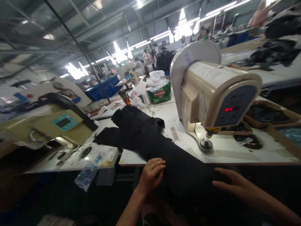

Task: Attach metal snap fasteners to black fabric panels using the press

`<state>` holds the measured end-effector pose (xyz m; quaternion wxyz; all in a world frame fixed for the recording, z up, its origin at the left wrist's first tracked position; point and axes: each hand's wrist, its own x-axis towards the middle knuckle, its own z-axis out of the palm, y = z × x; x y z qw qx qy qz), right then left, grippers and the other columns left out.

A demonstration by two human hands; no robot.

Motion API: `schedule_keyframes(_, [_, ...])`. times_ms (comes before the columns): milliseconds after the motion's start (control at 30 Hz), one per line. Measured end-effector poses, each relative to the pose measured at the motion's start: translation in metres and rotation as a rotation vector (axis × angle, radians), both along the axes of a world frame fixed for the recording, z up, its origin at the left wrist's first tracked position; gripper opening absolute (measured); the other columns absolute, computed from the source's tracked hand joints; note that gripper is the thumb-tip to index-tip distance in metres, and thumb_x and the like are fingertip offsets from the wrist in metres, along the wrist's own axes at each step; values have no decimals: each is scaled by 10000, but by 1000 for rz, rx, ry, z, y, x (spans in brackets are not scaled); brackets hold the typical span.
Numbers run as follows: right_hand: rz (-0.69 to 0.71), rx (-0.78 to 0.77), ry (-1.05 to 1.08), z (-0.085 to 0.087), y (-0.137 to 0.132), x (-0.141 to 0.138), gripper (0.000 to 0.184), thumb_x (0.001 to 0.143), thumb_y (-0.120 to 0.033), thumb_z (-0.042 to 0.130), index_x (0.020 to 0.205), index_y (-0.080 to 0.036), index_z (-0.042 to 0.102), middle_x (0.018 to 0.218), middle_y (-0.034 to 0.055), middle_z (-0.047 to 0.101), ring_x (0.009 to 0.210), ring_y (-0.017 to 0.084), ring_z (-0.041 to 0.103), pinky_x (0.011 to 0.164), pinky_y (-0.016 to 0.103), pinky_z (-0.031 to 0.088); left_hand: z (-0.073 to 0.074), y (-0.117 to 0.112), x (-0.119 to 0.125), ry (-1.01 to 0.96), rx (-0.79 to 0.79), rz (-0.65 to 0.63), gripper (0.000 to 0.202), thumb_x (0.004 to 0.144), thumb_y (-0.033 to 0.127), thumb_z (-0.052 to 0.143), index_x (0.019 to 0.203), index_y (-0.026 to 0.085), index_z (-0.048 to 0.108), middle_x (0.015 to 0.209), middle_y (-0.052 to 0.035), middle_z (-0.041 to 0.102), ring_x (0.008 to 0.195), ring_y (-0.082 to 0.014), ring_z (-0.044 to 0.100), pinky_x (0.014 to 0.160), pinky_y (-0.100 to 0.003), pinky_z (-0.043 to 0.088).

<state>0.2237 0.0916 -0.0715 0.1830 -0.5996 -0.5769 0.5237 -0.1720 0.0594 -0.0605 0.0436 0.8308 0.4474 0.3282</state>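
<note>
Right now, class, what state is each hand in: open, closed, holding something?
Left hand: closed, fingers curled on the edge of the black garment.
Right hand: open, fingers stretched flat on the same garment.

Landmark: machine [211,91].
- Machine housing: cream plastic, smooth, semi-gloss. Its front panel [235,105] is dark blue and glossy.
- Disc [206,143] under the machine head: bare metal, polished.
- Table [235,150] beneath the machine: white board, smooth, scuffed and marked.
- Black cloth [141,135] left of the machine: woven fabric, matt, softly creased.
- Trays [270,122] right of the machine: brown cardboard, dull.
- Bag [87,175] far left of the machine, below the table edge: clear plastic film, crinkled and shiny.
</note>
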Motion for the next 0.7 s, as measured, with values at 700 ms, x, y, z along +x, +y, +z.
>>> schedule_keyframes(700, [120, -260, 449, 35, 12, 4, 577, 726, -386, 852, 1262, -218, 718, 1193, 51, 764, 1056, 273, 715, 949, 376, 573, 19, 4, -15, -45, -92, -80, 283, 927, 92, 618, 1169, 225, 679, 1188, -77, 747, 1079, -187, 731, 919, -315, 622])
